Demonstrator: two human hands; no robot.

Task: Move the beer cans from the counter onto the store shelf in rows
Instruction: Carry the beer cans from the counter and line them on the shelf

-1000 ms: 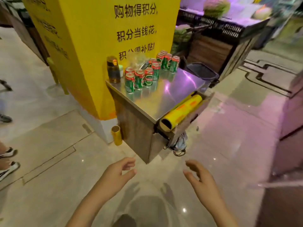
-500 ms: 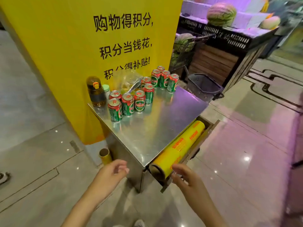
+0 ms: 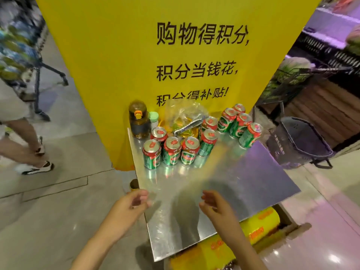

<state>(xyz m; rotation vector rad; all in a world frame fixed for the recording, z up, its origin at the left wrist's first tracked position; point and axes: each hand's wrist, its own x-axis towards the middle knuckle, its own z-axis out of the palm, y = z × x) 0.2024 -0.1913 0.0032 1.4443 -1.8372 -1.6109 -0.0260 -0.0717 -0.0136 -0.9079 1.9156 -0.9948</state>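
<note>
Beer cans (image 3: 190, 151) upright on counter (image 3: 243, 184), red tops upward

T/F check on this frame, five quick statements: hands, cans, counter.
1. Both hands are empty. True: the left hand and right hand hold nothing.
2. The beer cans stand upright on the steel counter. True.
3. The left hand grips a can. False: it is short of the cans, at the counter's near edge.
4. A brown bottle stands at the counter's far left corner. True.
5. The yellow film roll lies on top of the counter. False: it sits below the counter's edge.
</note>
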